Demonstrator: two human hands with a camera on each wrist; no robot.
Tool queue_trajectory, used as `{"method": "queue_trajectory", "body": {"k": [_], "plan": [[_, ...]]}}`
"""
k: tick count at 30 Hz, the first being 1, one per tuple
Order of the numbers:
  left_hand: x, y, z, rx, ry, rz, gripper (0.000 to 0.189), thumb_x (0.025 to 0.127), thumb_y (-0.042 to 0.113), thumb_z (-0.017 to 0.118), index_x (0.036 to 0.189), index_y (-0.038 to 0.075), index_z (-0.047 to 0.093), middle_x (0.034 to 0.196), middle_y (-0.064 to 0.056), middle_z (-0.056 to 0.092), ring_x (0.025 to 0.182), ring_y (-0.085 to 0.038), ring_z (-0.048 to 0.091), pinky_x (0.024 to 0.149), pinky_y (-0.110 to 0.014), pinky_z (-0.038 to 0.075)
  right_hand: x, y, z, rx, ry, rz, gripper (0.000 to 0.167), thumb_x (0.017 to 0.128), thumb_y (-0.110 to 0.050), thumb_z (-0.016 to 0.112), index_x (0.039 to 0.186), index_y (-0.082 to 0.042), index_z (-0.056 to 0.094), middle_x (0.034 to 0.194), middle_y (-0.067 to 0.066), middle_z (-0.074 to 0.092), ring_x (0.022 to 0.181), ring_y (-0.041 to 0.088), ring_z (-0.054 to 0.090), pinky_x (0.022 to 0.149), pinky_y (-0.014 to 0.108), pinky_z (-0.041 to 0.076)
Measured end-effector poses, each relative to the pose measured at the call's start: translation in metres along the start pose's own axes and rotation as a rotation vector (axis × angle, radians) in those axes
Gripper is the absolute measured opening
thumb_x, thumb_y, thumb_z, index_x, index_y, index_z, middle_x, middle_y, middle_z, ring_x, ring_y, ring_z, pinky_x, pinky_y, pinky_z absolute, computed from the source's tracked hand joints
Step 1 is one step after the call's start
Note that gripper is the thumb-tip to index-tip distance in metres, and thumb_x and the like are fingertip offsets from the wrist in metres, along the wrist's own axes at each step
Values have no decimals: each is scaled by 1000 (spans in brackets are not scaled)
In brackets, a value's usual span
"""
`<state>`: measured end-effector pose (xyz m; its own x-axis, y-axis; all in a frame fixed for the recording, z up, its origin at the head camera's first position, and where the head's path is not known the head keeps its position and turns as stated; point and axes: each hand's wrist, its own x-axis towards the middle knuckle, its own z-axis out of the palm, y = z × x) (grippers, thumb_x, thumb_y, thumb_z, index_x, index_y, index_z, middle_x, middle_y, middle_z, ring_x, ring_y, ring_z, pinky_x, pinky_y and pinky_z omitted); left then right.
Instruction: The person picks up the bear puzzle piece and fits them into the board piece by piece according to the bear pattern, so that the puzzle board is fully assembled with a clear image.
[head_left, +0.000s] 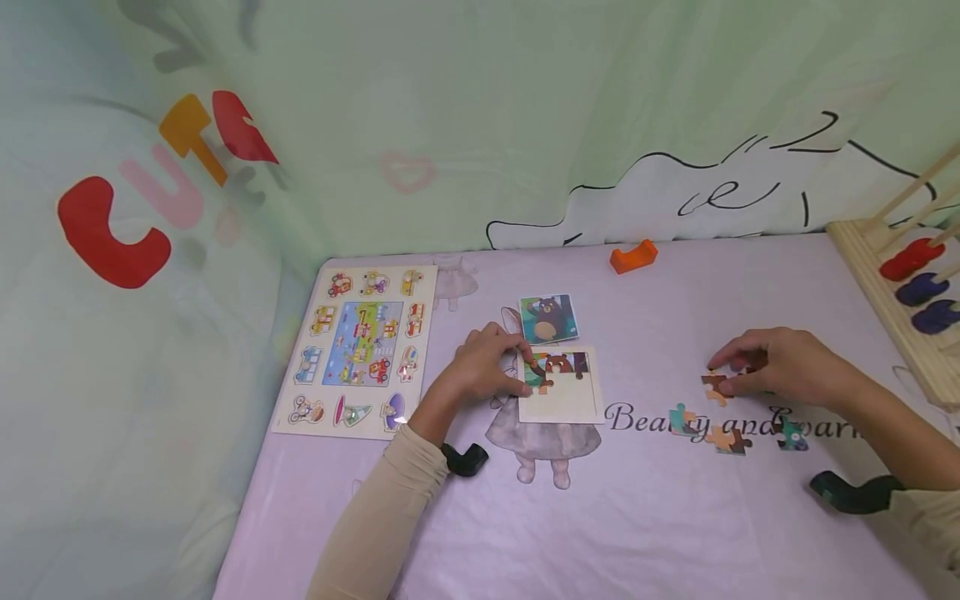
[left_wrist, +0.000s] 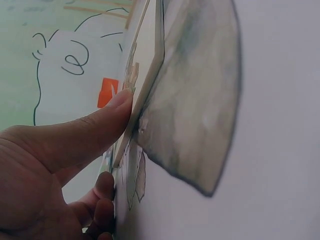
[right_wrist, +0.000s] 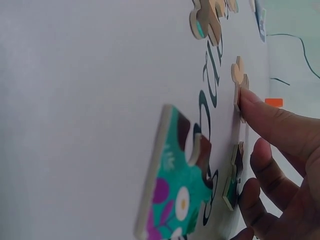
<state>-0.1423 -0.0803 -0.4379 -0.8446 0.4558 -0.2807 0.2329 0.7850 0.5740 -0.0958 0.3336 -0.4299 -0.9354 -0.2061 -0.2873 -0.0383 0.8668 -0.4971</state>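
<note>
My left hand [head_left: 487, 364] holds the left edge of a small wooden puzzle tray [head_left: 558, 408]. In the left wrist view its thumb [left_wrist: 107, 112] lies on the tray's rim. A partly assembled bear picture [head_left: 558, 363] fills the tray's upper part. Farther right, my right hand [head_left: 795, 367] pinches a brown and tan puzzle piece [head_left: 716, 387] between thumb and forefinger, at the tabletop. Loose pieces lie around that hand: a teal one [head_left: 681, 418], a tan and brown one [head_left: 726, 438] and a flowered teal one [right_wrist: 175, 187]. Another piece [right_wrist: 231, 187] sits under the curled fingers.
A bear picture card [head_left: 551, 318] lies just behind the tray. To the left is a larger vehicle puzzle board [head_left: 300, 417]. An orange block [head_left: 633, 257] stands near the back edge, and a wooden bead frame [head_left: 870, 292] at the right. Printed cloth [head_left: 637, 533] covers the table.
</note>
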Motion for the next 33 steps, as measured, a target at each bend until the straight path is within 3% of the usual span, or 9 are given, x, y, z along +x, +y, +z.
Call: {"method": "queue_trajectory", "body": {"k": [8,19,33], "plan": [[0,0,1,0,2,-7,38,75,33,92,106,32,69,114,0,50,105,-22,42,93,-39,38,0,1,1,0,7,-35,36,79,-35,88,107,-17,76,96,2,62,82,13,47,63,25,40],[1,0,1,-3,5,-4,39,75,33,92,106,30,70,115,-1,51,107,-23,43,93,-40,38,1,-1,1,1,2,-30,30,82,-26,86,106,-15,72,95,0,65,81,13,47,63,26,39],[0,1,1,-11,6,0,38,75,32,92,106,30,69,113,-1,51,106,-23,42,92,-39,38,-1,-1,-4,51,-37,-47,21,89,-19,79,108,-15,71,94,-3,70,83,9,55,70,23,48]]}}
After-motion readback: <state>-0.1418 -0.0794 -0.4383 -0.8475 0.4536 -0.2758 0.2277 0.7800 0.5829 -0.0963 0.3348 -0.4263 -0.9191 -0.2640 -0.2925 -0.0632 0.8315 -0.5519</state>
